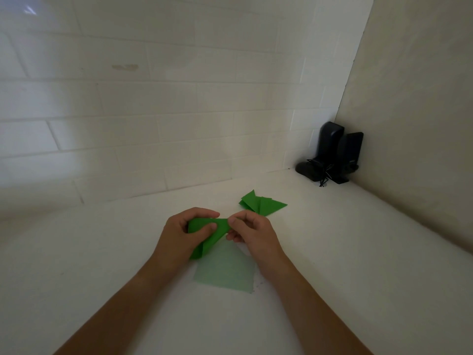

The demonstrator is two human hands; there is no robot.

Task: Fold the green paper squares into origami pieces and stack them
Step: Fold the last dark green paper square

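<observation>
White counter (102, 252), tiled corner | left hand (179, 237) and right hand (252, 233) pinch folded green piece (212, 233) mid-crease | pale square (226, 271) at 6 | stack (261, 203) at 1 | next likely: press crease flat

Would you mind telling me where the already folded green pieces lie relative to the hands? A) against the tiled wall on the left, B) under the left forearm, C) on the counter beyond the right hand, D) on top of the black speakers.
C: the folded green pieces rest on the white counter, just beyond the right hand, apart from it.
</observation>
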